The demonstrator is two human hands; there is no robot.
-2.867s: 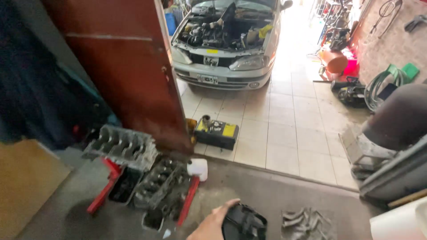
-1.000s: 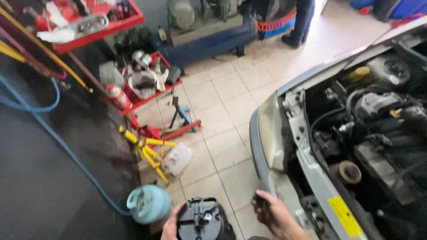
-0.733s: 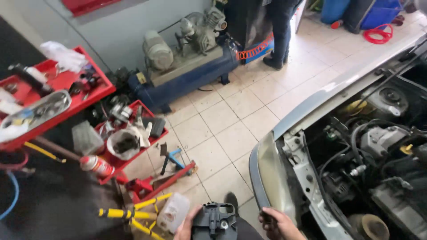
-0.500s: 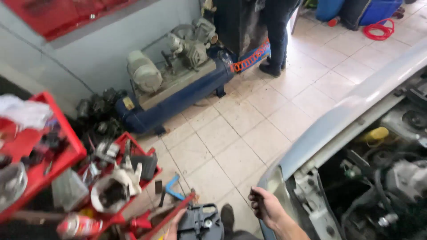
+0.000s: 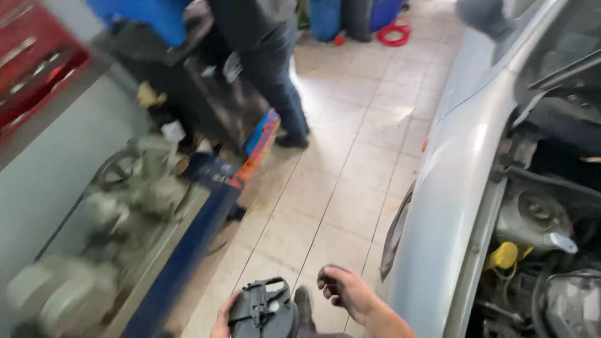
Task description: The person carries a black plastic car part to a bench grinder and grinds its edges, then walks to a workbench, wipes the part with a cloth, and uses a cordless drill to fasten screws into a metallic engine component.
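My left hand (image 5: 221,320) grips a black plastic engine part (image 5: 264,309) at the bottom edge of the view, holding it upright in front of me. My right hand (image 5: 347,291) floats just right of the part, fingers curled loosely and holding nothing visible. It is close to the silver car's fender (image 5: 451,188). Only the fingers of the left hand show; the rest is cut off by the frame.
The car's open engine bay (image 5: 544,225) lies at right, with a yellow cap (image 5: 504,255). A blue air compressor (image 5: 156,219) stands along the left wall. Another person (image 5: 269,56) stands ahead on the tiled floor (image 5: 338,181). Blue drums and a red hose lie beyond.
The view has swung from the workshop's tool cart side along the compressor toward the car's flank. The black part stays in my left hand; my right hand has risen beside it.
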